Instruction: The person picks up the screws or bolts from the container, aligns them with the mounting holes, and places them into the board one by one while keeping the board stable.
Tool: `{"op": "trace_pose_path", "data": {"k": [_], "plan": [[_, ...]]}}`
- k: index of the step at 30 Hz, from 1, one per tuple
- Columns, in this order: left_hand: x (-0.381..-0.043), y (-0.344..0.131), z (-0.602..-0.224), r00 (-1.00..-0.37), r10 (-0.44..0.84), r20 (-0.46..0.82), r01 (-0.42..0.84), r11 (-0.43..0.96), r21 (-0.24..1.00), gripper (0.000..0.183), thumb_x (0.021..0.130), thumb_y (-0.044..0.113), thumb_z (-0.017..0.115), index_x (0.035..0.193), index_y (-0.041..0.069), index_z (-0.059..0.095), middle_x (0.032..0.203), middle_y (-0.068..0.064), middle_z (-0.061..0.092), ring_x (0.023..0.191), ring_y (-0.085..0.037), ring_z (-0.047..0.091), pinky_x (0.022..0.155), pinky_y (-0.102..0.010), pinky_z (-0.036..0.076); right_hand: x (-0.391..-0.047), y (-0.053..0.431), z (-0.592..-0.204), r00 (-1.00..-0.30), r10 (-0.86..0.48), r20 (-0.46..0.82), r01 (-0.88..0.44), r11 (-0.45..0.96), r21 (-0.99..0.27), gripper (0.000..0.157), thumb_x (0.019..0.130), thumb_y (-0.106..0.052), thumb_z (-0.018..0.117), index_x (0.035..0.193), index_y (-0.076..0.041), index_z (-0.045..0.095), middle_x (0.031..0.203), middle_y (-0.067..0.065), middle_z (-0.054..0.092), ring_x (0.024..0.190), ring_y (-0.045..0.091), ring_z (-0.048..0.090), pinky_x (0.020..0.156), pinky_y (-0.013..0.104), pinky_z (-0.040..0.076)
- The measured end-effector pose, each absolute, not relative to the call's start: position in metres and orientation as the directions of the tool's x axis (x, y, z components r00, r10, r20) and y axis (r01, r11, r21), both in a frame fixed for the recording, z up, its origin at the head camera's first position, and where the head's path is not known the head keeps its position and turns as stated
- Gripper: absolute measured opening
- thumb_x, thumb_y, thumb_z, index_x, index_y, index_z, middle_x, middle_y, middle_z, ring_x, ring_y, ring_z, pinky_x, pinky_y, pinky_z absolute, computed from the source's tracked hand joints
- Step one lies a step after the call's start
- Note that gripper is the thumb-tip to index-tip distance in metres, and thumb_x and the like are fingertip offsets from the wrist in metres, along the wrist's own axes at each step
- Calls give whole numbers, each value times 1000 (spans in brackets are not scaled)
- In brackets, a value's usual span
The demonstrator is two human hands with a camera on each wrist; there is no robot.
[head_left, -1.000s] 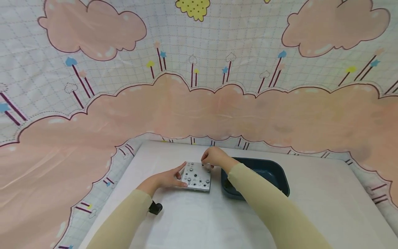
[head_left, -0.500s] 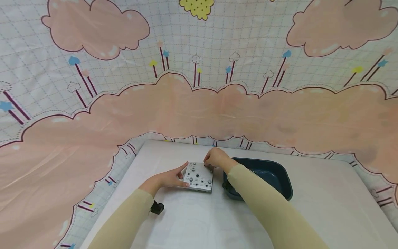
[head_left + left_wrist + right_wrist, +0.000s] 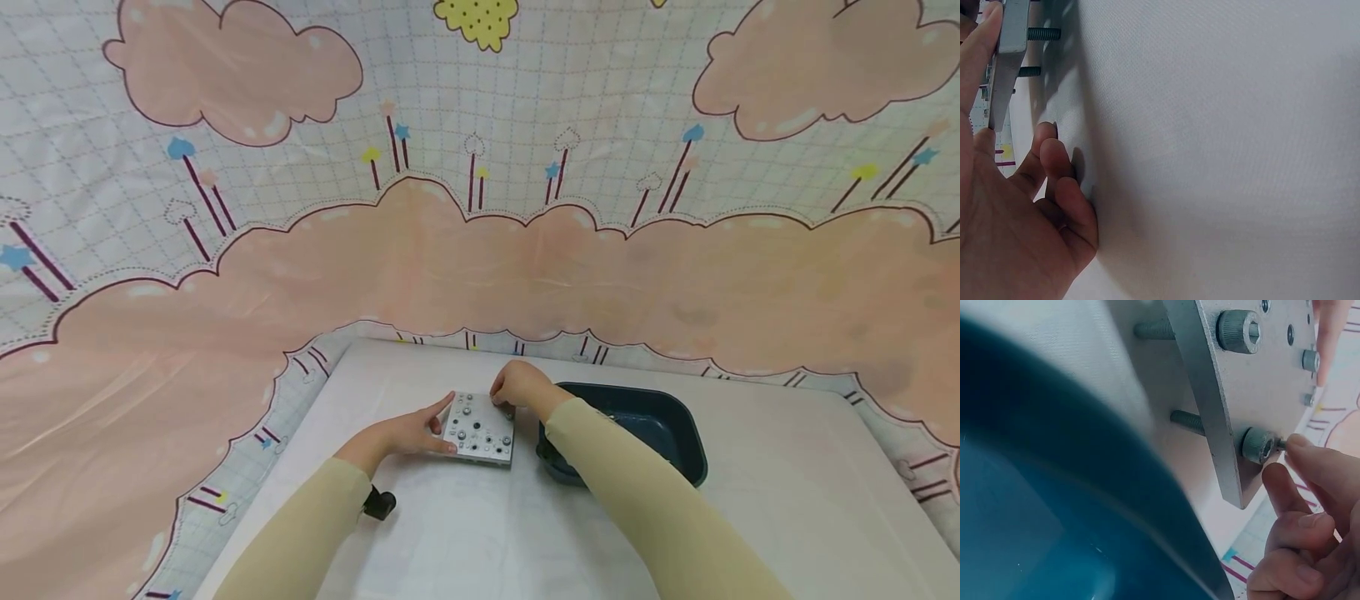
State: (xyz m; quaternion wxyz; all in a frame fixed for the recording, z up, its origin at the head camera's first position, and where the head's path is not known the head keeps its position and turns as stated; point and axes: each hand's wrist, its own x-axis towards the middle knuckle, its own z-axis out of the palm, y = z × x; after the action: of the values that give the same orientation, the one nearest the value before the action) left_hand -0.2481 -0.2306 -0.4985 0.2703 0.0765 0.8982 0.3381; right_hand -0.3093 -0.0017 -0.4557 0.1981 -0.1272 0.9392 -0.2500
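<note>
A silver metal plate [image 3: 486, 425] with several socket-head screws and holes stands raised on the table. My left hand [image 3: 408, 432] holds its left side, thumb at the near edge and index finger at the far one; the other fingers are bent by the table in the left wrist view. Threaded screw ends [image 3: 1044, 34] stick out beneath the plate. At the far right corner, my right hand [image 3: 519, 387] pinches a small screw [image 3: 1281, 444], mostly hidden by the fingertips. Right beside it in the right wrist view is a larger socket-head screw [image 3: 1256, 446] seated in the plate.
A dark blue bin [image 3: 693, 442] stands just right of the plate, under the right forearm; small bits inside are too small to tell. A black device [image 3: 380, 503] sits at the left wrist. White cloth covers the table [image 3: 450, 533], and a patterned curtain [image 3: 480, 267] hangs behind.
The head view has shifted slightly. My right hand stays at the plate's far right corner, its fingers now tucked a little lower. The left hand and plate keep their places.
</note>
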Motion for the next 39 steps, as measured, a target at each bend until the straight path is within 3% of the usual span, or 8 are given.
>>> {"op": "trace_pose_path", "data": {"k": [13, 20, 30, 39], "plan": [[-247, -229, -496, -843, 315, -437, -26, 786, 618, 107, 80, 49, 79, 161, 30, 11, 112, -3, 49, 106, -25, 46, 96, -46, 34, -309, 7, -442, -889, -377, -262, -216, 847, -485, 21, 91, -20, 74, 110, -13, 78, 106, 0, 71, 94, 15, 63, 87, 35, 50], [-248, -229, -498, -848, 304, -435, -35, 786, 617, 110, 78, 50, 81, 160, 31, 10, 112, -4, 49, 107, -26, 46, 99, -48, 34, -310, 25, -425, -882, -397, -255, -196, 799, -568, 26, 92, -23, 73, 115, -12, 76, 102, 1, 73, 97, 24, 68, 79, 34, 53], [-247, -231, -497, -853, 327, -407, 6, 785, 619, 111, 79, 50, 80, 161, 27, 9, 110, -4, 49, 104, -25, 46, 96, -47, 35, -304, 79, -410, -871, -452, -192, -298, 797, -525, 21, 93, -25, 71, 112, -18, 77, 112, 2, 69, 96, 18, 65, 81, 36, 52], [-249, -231, -498, -848, 335, -411, 1, 776, 630, 112, 78, 49, 81, 161, 28, 8, 110, -4, 48, 104, -25, 46, 95, -47, 35, -291, 143, -421, -835, -529, -151, -417, 787, -454, 23, 94, -19, 70, 113, -9, 76, 110, 4, 71, 100, 22, 66, 86, 40, 52]]}}
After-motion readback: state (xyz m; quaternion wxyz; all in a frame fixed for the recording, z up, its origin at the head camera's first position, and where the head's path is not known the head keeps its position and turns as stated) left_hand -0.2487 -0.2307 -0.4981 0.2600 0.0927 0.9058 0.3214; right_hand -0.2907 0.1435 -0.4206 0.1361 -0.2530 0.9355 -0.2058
